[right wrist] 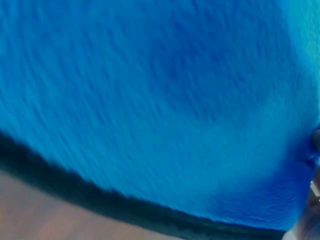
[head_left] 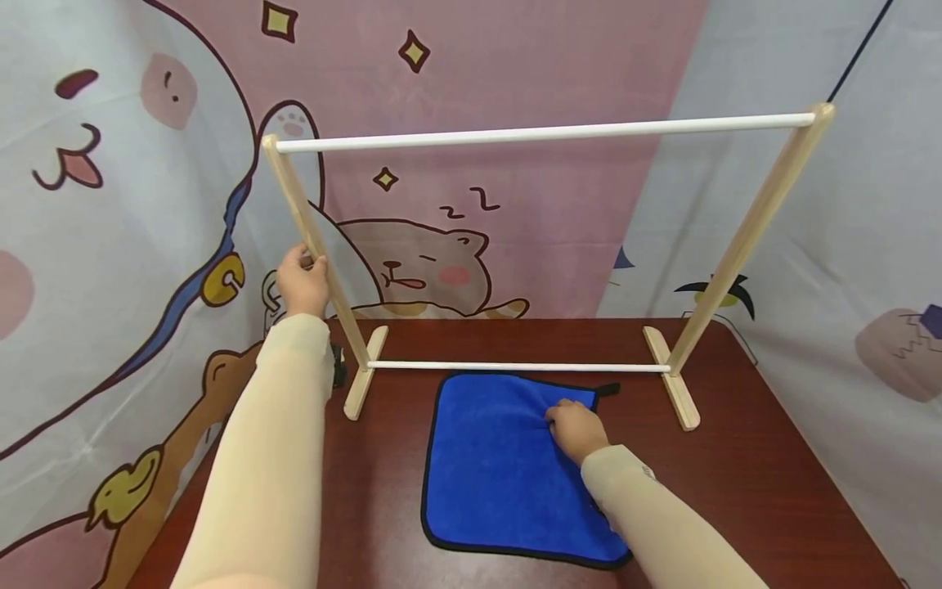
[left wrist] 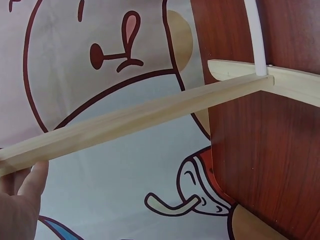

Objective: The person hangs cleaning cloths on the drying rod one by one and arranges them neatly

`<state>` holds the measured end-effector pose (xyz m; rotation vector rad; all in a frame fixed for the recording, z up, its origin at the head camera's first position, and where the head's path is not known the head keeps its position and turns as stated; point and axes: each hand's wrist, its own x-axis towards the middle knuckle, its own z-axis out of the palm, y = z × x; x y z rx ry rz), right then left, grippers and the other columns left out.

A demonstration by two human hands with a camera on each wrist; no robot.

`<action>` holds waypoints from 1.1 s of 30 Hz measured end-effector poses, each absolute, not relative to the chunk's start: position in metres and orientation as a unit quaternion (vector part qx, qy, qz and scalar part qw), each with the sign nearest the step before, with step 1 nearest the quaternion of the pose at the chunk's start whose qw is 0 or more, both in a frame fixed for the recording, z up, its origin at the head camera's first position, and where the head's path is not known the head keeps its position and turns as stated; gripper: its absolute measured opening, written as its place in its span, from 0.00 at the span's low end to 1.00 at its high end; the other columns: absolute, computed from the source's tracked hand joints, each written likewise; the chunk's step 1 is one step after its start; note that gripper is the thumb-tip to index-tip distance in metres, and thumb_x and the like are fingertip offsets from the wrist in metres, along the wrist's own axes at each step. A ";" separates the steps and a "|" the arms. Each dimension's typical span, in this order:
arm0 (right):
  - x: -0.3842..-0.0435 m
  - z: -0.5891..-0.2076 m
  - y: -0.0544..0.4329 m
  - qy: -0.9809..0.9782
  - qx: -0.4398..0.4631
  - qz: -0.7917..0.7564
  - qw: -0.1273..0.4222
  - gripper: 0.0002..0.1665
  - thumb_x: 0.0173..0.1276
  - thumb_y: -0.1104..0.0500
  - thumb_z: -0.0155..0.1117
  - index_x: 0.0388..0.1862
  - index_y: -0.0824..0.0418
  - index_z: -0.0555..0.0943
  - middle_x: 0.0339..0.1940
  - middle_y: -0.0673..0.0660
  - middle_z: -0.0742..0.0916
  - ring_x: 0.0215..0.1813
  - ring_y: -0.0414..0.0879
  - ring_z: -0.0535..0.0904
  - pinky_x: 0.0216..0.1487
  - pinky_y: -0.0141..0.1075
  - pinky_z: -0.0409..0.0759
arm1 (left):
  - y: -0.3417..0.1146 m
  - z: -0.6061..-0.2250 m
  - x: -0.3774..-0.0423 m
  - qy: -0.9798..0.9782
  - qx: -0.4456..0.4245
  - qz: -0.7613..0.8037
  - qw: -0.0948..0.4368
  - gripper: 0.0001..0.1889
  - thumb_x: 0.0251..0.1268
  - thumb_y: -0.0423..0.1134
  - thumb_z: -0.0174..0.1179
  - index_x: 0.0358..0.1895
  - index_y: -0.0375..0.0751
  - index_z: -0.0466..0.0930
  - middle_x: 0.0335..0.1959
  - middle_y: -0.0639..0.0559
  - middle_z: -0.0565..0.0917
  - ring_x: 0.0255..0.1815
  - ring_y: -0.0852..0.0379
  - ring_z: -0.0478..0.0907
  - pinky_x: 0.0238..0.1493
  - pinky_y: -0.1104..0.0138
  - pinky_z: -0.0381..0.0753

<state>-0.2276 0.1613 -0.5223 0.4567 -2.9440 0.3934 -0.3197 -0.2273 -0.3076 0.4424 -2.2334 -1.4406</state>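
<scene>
A wooden drying rack (head_left: 743, 237) with a white top rod (head_left: 545, 132) and a white lower rod (head_left: 515, 366) stands on the dark red table (head_left: 751, 458). My left hand (head_left: 307, 260) grips the rack's left upright (head_left: 312, 237) about halfway up; in the left wrist view that upright (left wrist: 140, 117) runs slantwise above the hand (left wrist: 22, 192). A blue cloth (head_left: 493, 474) with a black hem lies flat in front of the rack. My right hand (head_left: 558, 415) rests on its far part, fingers curled and pinching the fabric into a small wrinkle. The cloth (right wrist: 160, 100) fills the right wrist view.
A cartoon-printed curtain (head_left: 132, 204) hangs close behind and on both sides of the table. The rack's feet (head_left: 364, 372) stand near the table's back edge. The table's left edge (left wrist: 212, 150) runs right beside the rack's left foot (left wrist: 295, 82).
</scene>
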 end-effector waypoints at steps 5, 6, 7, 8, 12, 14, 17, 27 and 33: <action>-0.228 -0.522 0.161 -0.971 0.136 0.177 0.088 0.05 0.60 0.66 0.67 0.35 0.60 0.86 0.36 0.56 0.84 0.41 0.54 0.83 0.42 0.47 0.81 | -0.228 -0.306 -0.321 -0.814 0.162 -0.512 0.222 0.19 0.75 0.37 0.49 0.66 0.41 0.70 0.55 0.40 0.76 0.50 0.47 0.77 0.51 0.61 0.79; -0.228 -0.522 0.161 -0.969 0.133 0.185 0.093 0.05 0.61 0.66 0.67 0.36 0.60 0.86 0.37 0.56 0.85 0.42 0.53 0.83 0.43 0.47 0.81 | -0.228 -0.306 -0.321 -0.814 0.162 -0.511 0.221 0.19 0.75 0.38 0.49 0.66 0.41 0.70 0.54 0.40 0.76 0.50 0.48 0.77 0.51 0.61 0.79; -0.228 -0.520 0.160 -0.968 0.133 0.190 0.098 0.05 0.61 0.66 0.67 0.36 0.60 0.86 0.38 0.56 0.84 0.42 0.53 0.83 0.43 0.47 0.81 | -0.228 -0.306 -0.321 -0.815 0.163 -0.511 0.220 0.19 0.75 0.38 0.49 0.66 0.42 0.70 0.55 0.40 0.76 0.50 0.48 0.77 0.51 0.61 0.79; -0.228 -0.519 0.160 -0.966 0.134 0.193 0.104 0.05 0.61 0.66 0.67 0.37 0.60 0.86 0.39 0.56 0.84 0.42 0.53 0.83 0.43 0.47 0.81 | -0.228 -0.306 -0.321 -0.815 0.164 -0.510 0.219 0.19 0.75 0.38 0.49 0.66 0.42 0.70 0.55 0.40 0.76 0.50 0.48 0.77 0.51 0.61 0.79; -0.226 -0.510 0.157 -0.961 0.130 0.213 0.115 0.06 0.63 0.65 0.67 0.39 0.61 0.86 0.42 0.57 0.84 0.44 0.54 0.83 0.44 0.47 0.81 | -0.226 -0.306 -0.318 -0.817 0.163 -0.510 0.216 0.20 0.75 0.38 0.49 0.67 0.41 0.69 0.56 0.39 0.76 0.51 0.47 0.76 0.52 0.61 0.78; -0.226 -0.506 0.156 -0.957 0.127 0.230 0.120 0.07 0.63 0.65 0.67 0.40 0.61 0.86 0.43 0.58 0.84 0.45 0.54 0.83 0.46 0.47 0.81 | -0.226 -0.306 -0.317 -0.817 0.161 -0.510 0.214 0.20 0.75 0.38 0.48 0.67 0.41 0.68 0.56 0.39 0.75 0.52 0.47 0.76 0.52 0.60 0.78; -0.226 -0.500 0.154 -0.947 0.118 0.271 0.122 0.08 0.63 0.64 0.67 0.41 0.62 0.86 0.44 0.59 0.84 0.48 0.54 0.82 0.50 0.47 0.80 | -0.227 -0.306 -0.317 -0.817 0.160 -0.512 0.211 0.20 0.75 0.38 0.48 0.67 0.41 0.68 0.56 0.39 0.75 0.52 0.47 0.76 0.52 0.60 0.78; -0.230 -0.483 0.147 -0.914 0.092 0.379 0.110 0.08 0.63 0.64 0.66 0.41 0.62 0.85 0.47 0.60 0.84 0.53 0.56 0.79 0.56 0.49 0.76 | -0.226 -0.305 -0.316 -0.816 0.160 -0.516 0.206 0.20 0.76 0.38 0.48 0.67 0.41 0.67 0.56 0.39 0.75 0.54 0.46 0.76 0.54 0.59 0.78; -0.232 -0.476 0.145 -0.897 0.082 0.417 0.118 0.07 0.62 0.64 0.66 0.40 0.61 0.85 0.48 0.62 0.83 0.55 0.57 0.78 0.57 0.51 0.75 | -0.225 -0.304 -0.317 -0.816 0.160 -0.515 0.208 0.20 0.75 0.38 0.48 0.67 0.41 0.68 0.56 0.39 0.75 0.53 0.47 0.76 0.53 0.60 0.77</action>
